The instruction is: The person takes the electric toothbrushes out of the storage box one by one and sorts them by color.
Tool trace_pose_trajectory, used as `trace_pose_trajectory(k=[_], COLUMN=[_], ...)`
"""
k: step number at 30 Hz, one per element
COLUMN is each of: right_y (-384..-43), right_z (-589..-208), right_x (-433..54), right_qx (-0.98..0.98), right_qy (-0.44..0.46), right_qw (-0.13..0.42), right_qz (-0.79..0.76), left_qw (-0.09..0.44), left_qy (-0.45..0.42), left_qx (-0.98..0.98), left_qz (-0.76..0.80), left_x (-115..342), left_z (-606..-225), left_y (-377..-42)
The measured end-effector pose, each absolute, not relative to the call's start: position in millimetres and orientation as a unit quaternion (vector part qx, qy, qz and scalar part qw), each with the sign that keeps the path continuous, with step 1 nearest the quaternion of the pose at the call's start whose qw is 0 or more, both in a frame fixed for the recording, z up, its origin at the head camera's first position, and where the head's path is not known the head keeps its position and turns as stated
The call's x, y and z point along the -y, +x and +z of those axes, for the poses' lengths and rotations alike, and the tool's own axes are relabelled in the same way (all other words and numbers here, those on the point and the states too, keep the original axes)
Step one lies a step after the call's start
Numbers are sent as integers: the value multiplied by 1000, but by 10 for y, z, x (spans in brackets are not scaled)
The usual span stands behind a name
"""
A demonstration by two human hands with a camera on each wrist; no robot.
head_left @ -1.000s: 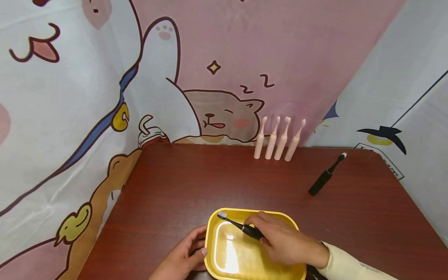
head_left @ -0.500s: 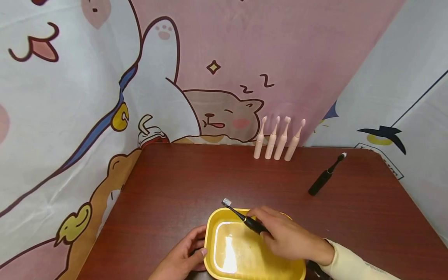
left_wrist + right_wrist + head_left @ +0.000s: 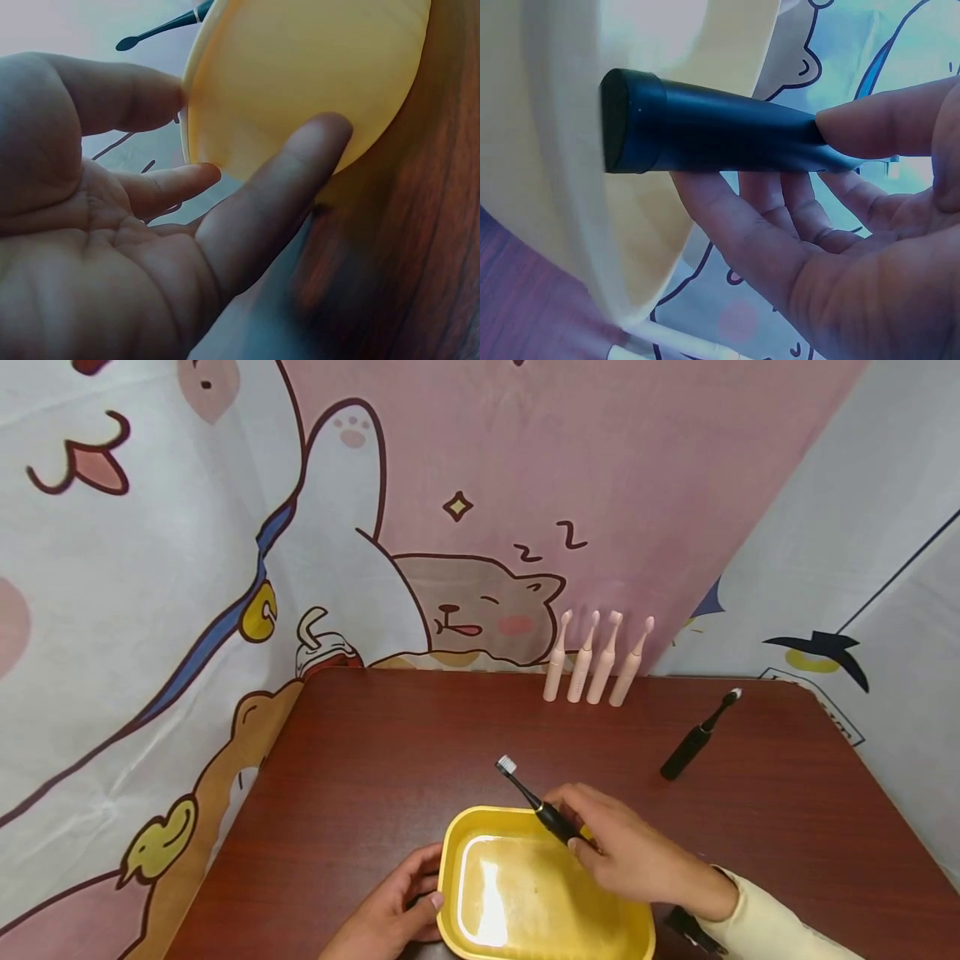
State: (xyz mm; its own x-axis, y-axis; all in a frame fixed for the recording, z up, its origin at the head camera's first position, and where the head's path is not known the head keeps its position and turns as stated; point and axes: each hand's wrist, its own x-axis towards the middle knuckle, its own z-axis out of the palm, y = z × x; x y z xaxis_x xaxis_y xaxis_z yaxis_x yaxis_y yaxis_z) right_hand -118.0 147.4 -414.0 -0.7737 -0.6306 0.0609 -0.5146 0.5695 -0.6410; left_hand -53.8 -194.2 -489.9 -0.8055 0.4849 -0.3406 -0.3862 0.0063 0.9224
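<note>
In the head view, my right hand (image 3: pixel 630 852) holds a black electric toothbrush (image 3: pixel 555 822) by its handle, thumb on one side and fingers on the other. Its white-bristled head points away to the upper left, beyond the far rim of a yellow plastic bin (image 3: pixel 540 910). The right wrist view shows the handle's flat end (image 3: pixel 616 124) beside the bin's rim. My left hand (image 3: pixel 393 906) rests against the bin's left outer side. In the left wrist view its thumb lies along the yellow wall (image 3: pixel 315 60) and the fingers extend to the rim. The bin looks bare inside.
Several pink electric toothbrushes (image 3: pixel 591 672) stand in a row at the table's back edge. Another black electric toothbrush (image 3: pixel 686 752) stands to the right on the dark red-brown table (image 3: pixel 390 752). A cartoon-printed cloth (image 3: pixel 637 477) hangs behind the table.
My right hand has lifted the black toothbrush from within the bin, moving it up and to the right past the far rim. The left hand and the bin have stayed put.
</note>
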Motion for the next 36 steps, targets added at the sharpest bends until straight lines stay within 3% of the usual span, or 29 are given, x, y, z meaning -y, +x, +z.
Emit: trace_pose_trajectory(k=[36], right_y=[-1270], right_z=[-3988], right_x=[-1750], right_qx=[-878], right_qy=[-234], right_qw=[42], right_qz=[-415], left_qw=[301], left_qy=[46], left_qx=[-641], left_qz=[704], left_x=[1938], left_z=[-4935], left_y=[-531])
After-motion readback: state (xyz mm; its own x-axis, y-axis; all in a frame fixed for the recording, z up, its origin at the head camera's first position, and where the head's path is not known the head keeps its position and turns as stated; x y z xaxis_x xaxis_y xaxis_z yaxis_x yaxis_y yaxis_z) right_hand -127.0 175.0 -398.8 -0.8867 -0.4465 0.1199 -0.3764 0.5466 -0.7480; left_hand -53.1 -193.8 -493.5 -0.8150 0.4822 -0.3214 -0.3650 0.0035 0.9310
